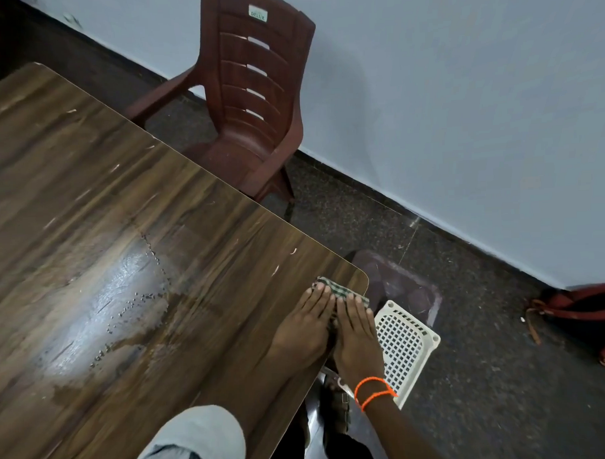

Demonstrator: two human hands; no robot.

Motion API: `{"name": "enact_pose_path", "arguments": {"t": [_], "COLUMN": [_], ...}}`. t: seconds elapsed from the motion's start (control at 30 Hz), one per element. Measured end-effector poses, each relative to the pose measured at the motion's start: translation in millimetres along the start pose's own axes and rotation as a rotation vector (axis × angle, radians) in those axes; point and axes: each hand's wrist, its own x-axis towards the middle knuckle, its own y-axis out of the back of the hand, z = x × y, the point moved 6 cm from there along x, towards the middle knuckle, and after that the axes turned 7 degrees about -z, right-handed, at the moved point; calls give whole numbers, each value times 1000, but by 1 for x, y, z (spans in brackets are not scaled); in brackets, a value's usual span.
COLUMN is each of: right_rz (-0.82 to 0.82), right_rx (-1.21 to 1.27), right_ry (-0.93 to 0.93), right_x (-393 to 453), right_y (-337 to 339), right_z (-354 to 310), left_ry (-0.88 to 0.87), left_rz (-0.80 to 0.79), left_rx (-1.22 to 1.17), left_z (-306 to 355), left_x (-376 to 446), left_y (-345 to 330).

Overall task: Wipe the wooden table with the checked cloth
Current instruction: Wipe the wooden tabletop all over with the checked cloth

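Observation:
The wooden table (97, 188) fills the left of the head view, with a wet shiny patch (118, 297) and rows of small droplets near its middle. The green checked cloth (334, 286) lies at the table's near right corner, mostly hidden under my hands. My left hand (306, 322) and my right hand (356, 330) lie flat side by side on the cloth, fingers stretched out and pressing it down against the tabletop. Only the cloth's far edge shows past my fingertips. An orange thread band circles my right wrist.
A maroon plastic chair (251, 93) stands beyond the table's far edge against the pale wall. On the dark floor right of the corner lie a white perforated tray (406, 342) and a dark tray (402, 280). A red bag (585, 308) sits at the far right.

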Motion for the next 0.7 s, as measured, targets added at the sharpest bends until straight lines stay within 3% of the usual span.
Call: {"name": "enact_pose_path", "arguments": {"t": [0.23,0.4,0.53,0.7], "right_rz": [-11,-49,-38,-36], "right_rx": [44,78,98,23], "right_ry": [-25,44,60,20], "right_x": [45,9,-43,-33], "right_y": [-5,-29,-36,-16], "right_z": [-43,-86,-70,-23], "left_ry": [177,167,99,151], "left_rz": [41,85,69,1], "left_rx": [72,39,-39,-54], "left_z": [-42,-58,-22,4], "left_x": [2,-58,-91,-47], "left_y": [12,6,-13,-16]}}
